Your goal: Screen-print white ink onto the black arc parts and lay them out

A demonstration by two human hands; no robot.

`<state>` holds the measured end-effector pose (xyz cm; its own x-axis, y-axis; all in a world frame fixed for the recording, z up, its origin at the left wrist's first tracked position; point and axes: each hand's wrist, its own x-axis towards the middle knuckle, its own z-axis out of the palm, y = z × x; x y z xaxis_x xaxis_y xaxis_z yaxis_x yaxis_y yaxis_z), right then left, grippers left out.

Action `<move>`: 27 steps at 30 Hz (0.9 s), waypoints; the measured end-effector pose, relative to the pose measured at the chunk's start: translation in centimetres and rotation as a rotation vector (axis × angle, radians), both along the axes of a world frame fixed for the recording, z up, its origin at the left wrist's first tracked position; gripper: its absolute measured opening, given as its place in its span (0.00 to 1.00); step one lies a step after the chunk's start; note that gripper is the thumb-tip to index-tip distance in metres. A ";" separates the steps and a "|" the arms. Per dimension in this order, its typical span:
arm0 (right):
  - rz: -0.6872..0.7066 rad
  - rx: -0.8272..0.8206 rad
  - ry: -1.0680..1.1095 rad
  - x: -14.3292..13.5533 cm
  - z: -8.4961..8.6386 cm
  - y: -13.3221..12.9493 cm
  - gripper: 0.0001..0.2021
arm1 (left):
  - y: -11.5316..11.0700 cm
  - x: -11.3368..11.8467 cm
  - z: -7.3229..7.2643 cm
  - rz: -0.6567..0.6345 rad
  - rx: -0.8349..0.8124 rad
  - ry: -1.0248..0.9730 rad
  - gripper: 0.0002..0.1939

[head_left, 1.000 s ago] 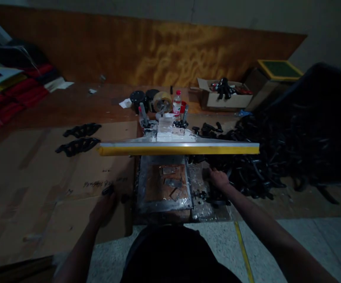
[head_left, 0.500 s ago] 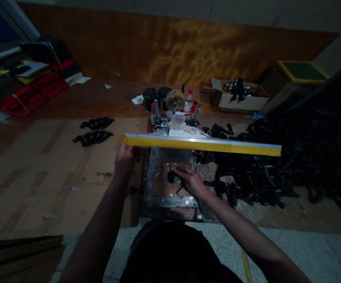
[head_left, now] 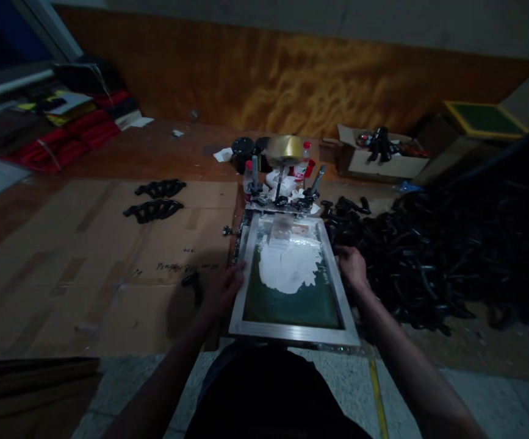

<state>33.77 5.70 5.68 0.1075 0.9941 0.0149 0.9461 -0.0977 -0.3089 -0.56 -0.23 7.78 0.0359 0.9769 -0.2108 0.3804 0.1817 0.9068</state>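
Observation:
The silver-edged printing screen (head_left: 291, 330) lies flat on its base in front of me. White ink (head_left: 289, 268) covers the upper middle of its green mesh. A small blurred blade (head_left: 281, 230) stands at the far end of the ink. My left hand (head_left: 227, 288) is at the screen's left edge, its fingers reaching onto the rim and apart. My right hand (head_left: 353, 266) is curled just beyond the right edge, beside the pile of black parts (head_left: 406, 262); what its fingers hold is hidden. One black part (head_left: 193, 285) lies on the cardboard near my left wrist.
Two black ribbed parts (head_left: 154, 210) rest on the cardboard sheet (head_left: 99, 256) at left. Behind the clamps stand dark jars (head_left: 243, 152), a tape roll (head_left: 287, 148) and a red-capped bottle (head_left: 304, 161). An open carton (head_left: 385, 160) sits at back right, red bundles (head_left: 49, 146) at back left.
The screen has swung down from its raised, edge-on position to lie flat. My right hand has left the black part on the base and moved right, outside the screen. My left hand has come down.

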 end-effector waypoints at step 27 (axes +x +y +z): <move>0.882 -0.057 -0.017 -9.3 1.1 -3.4 0.12 | 0.4 0.0 -7.0 -0.017 -0.122 -0.011 0.35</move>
